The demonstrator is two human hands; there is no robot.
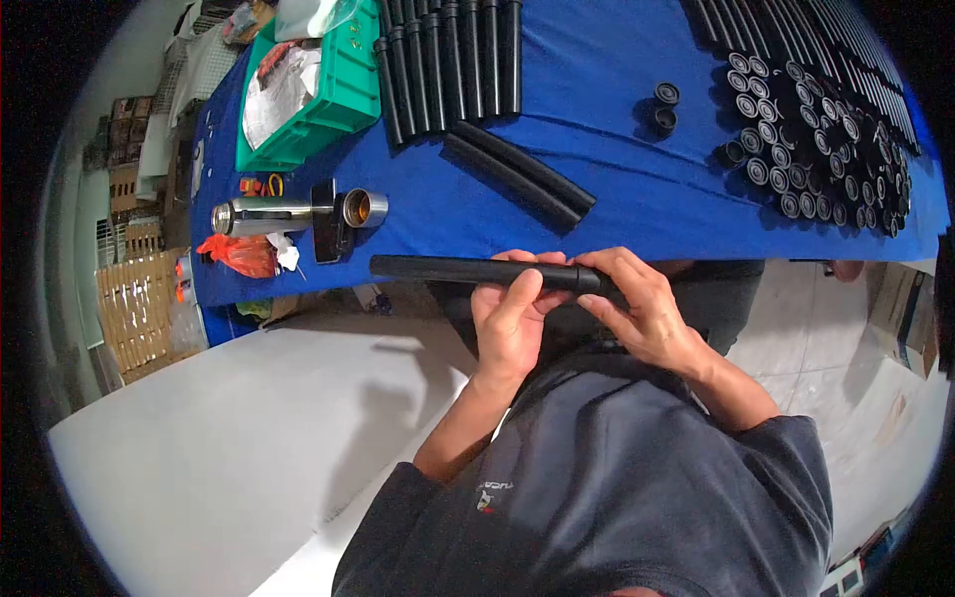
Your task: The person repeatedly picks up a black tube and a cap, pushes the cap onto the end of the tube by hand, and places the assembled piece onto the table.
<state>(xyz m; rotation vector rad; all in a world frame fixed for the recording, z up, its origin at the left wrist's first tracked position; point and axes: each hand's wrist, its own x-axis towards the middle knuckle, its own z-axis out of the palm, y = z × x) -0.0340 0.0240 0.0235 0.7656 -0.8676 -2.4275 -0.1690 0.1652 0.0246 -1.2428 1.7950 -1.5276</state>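
Both of my hands were clamped on one long black plastic tube, which I held level just in front of my chest, off the near edge of the blue-covered table. My left hand wrapped the tube near its middle, thumb up along its near side and fingers curled over the top. My right hand gripped the tube's right end, fingertips pinched around a slightly thicker collar there; the two hands sat close together, nearly touching. Most of the tube stuck out free to the left of my left hand.

Beyond the tube, on the blue cloth, two matching black tubes lay side by side at a slant. Behind them a row of upright-lined black tubes ran to the far edge. To the left lay a shiny metal cylinder with a brass-coloured open end, with a black block against it, and a crumpled orange-red plastic bag just below it near the table's edge. A green plastic crate holding clear wrappers stood farther back. At the right, two small black caps stood apart from a dense heap of round black caps.
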